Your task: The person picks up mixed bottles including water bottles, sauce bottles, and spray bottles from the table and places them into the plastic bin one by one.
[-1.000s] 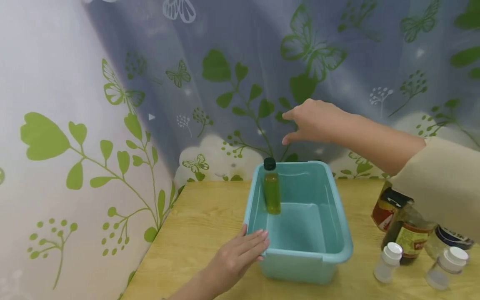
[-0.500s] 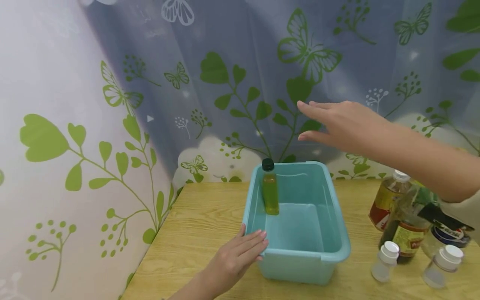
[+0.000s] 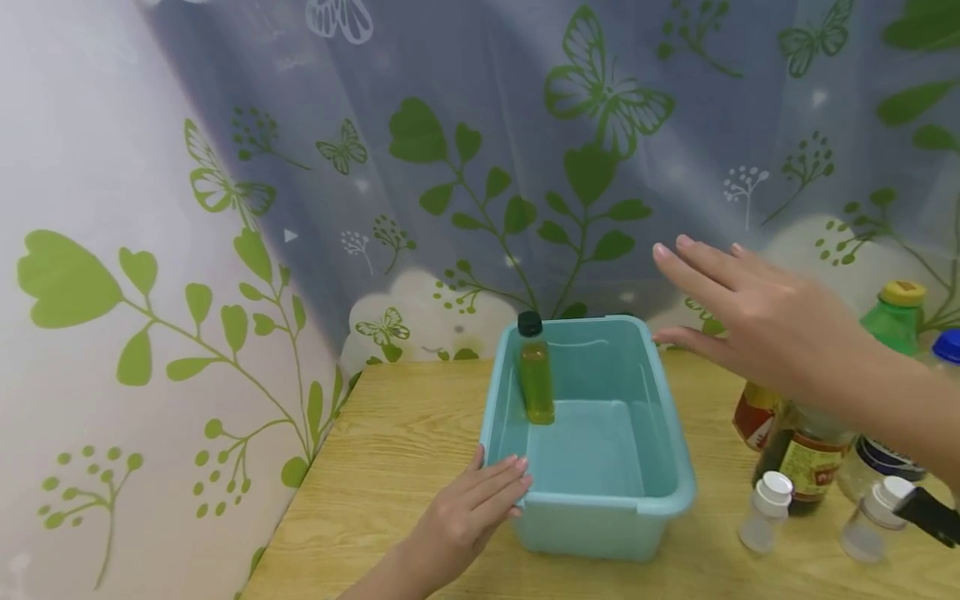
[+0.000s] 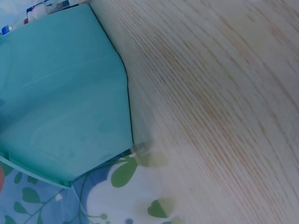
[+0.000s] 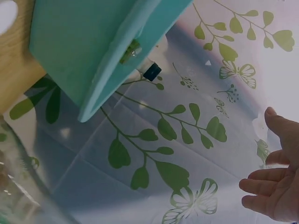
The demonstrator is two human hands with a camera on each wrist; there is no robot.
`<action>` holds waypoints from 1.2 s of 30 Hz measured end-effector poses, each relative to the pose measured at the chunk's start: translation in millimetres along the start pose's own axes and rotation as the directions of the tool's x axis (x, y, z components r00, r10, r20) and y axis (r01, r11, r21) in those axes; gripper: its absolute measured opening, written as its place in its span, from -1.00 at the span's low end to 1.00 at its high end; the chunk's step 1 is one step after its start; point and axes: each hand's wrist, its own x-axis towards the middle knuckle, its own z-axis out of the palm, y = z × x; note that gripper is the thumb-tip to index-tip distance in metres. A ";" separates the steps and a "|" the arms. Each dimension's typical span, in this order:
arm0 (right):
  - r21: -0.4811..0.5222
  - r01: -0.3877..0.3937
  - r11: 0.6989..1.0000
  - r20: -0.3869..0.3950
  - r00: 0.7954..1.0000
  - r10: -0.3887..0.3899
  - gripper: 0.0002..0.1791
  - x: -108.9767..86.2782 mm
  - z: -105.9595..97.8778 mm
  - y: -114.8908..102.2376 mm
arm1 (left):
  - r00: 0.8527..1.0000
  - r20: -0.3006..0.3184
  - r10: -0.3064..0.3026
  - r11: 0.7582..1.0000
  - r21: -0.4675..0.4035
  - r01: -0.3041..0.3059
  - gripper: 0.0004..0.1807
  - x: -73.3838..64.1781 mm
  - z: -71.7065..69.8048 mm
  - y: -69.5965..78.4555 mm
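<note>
A teal plastic tub [image 3: 577, 525] stands on the table, and a small bottle of yellow-green liquid [image 3: 537, 383] with a black cap is upright inside it, at the far left corner. My left hand [image 3: 461, 517] rests with extended fingers on the tub's near left rim. In the head view my right hand [image 3: 772, 317] is in the air to the right of the tub, fingers spread and holding nothing. The right wrist view also shows that hand [image 5: 275, 177] with bare fingers, apart from the tub [image 5: 74, 51]. The left wrist view shows the tub's outer side [image 4: 65, 93].
Right of the tub stand two small white-capped bottles [image 3: 767, 512], a dark bottle with a yellow label [image 3: 810, 462], a red-labelled bottle [image 3: 753, 417], a green bottle with a yellow cap [image 3: 892, 317] and a blue-capped container [image 3: 948, 346]. A patterned curtain [image 3: 480, 167] hangs behind.
My right hand has moved right and down, away from above the tub towards the bottles, and its fingers have spread. My left hand stays on the rim; the small bottle stays put.
</note>
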 end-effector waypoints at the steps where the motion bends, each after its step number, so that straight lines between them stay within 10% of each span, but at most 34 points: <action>1: -0.004 -0.001 1.000 -0.014 1.000 0.001 -0.18 -4.6 -0.2 -1.0 | 1.000 -0.004 0.001 1.000 0.002 -0.001 -0.69 -0.3 -0.2 0.0; 16: -0.210 -0.117 0.971 0.077 0.988 0.136 -0.07 -91.7 -6.8 18.9 | 0.998 -0.067 0.002 0.999 -0.042 -0.005 -0.68 -4.3 0.2 4.0; 28: -0.285 -0.210 0.935 0.001 0.976 0.220 -0.04 -139.1 -3.2 31.9 | 0.994 -0.108 0.019 0.999 -0.043 -0.024 -0.67 -2.8 8.3 5.5; 36: -0.219 -0.365 0.905 0.016 0.926 0.378 0.02 -151.6 4.2 39.8 | 0.992 -0.122 0.028 0.999 -0.031 -0.032 -0.67 1.5 6.7 1.7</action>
